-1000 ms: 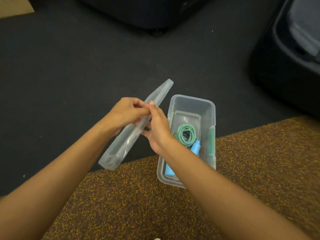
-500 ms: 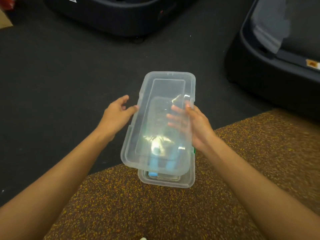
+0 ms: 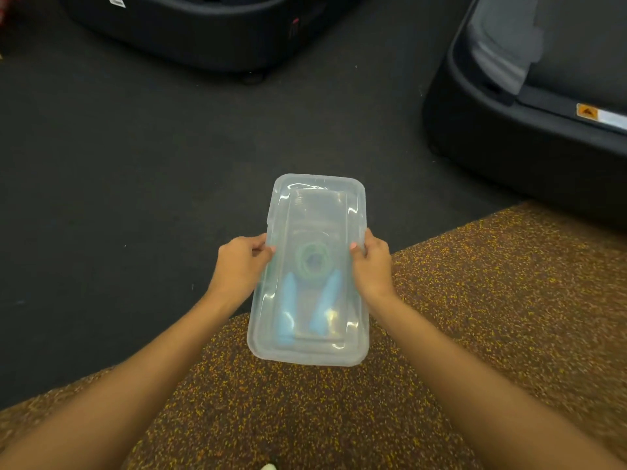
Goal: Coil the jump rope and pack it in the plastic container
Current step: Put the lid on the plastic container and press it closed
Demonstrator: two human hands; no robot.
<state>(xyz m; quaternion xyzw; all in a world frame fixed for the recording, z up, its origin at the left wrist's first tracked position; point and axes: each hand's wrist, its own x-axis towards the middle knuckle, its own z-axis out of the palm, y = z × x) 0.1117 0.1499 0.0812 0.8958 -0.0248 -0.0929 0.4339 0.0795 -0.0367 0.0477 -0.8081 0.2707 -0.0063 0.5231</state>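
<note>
A clear plastic lid (image 3: 315, 205) lies flat over the plastic container, covering it fully. Through the lid I see the jump rope: a green coil (image 3: 312, 257) and two light-blue handles (image 3: 286, 310) pointing toward me. My left hand (image 3: 239, 262) grips the lid's left long edge. My right hand (image 3: 371, 262) grips the right long edge opposite it. The container's walls are hidden under the lid.
The container sits where the dark floor (image 3: 135, 164) meets a brown speckled mat (image 3: 475, 317). A dark machine base (image 3: 509, 137) stands at the right. Another dark base (image 3: 203, 32) lies across the top.
The lid went from tilted in both hands at the left, to hovering over the container, to lying flat on it. Both hands now hold its long edges.
</note>
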